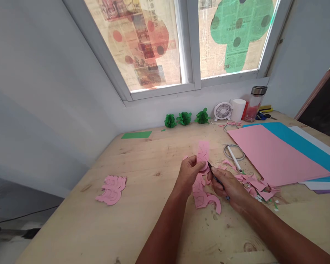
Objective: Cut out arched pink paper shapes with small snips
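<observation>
My left hand [189, 171] pinches a strip of pink paper [203, 148] with curved lines on it and holds it up above the table. In my right hand [227, 183] is a slim dark craft knife [216, 178], its tip at the right edge of the strip. Just below both hands lie more pink paper pieces [200, 198], one of them a curved arc [216, 202]. A small stack of scalloped pink cut-outs [112, 190] sits apart on the left of the table. My fingers partly hide the strip and the knife.
Pink scraps [257, 183] and a white pen [234, 158] lie right of my hands, beside large pink sheets [277, 154] and blue sheets [294, 141]. Along the wall stand green paper ornaments [184, 118], a small fan [222, 110] and a glass bottle [255, 104].
</observation>
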Demonstrator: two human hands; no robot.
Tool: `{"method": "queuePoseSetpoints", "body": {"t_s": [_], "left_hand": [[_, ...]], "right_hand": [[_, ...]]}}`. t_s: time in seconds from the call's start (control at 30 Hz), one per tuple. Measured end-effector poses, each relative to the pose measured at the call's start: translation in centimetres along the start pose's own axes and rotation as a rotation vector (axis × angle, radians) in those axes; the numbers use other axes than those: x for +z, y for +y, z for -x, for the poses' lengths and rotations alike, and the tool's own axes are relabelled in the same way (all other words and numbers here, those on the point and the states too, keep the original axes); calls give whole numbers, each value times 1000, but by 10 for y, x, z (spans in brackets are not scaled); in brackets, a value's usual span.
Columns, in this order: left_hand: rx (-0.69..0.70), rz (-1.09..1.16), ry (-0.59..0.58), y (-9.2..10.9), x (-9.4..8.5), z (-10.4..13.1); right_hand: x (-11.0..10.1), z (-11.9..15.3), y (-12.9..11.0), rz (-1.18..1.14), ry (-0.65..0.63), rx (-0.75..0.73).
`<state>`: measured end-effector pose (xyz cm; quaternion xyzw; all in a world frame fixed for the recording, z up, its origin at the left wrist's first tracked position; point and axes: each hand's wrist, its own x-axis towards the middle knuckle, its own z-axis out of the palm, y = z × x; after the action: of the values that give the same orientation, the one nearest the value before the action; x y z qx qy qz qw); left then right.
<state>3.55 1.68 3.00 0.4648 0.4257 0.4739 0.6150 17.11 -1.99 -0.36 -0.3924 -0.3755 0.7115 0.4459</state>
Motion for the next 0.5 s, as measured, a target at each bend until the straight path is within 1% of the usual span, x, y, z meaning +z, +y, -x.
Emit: {"method": "queuePoseSetpoints", "body": {"t_s": [0.2, 0.5], "left_hand": [[16, 5, -84, -2, 3, 0], [40, -33, -101, -6, 4, -1]], "right_hand": [[0, 0, 1, -30, 3, -2], [0, 0, -1, -32, 12, -14]]}}
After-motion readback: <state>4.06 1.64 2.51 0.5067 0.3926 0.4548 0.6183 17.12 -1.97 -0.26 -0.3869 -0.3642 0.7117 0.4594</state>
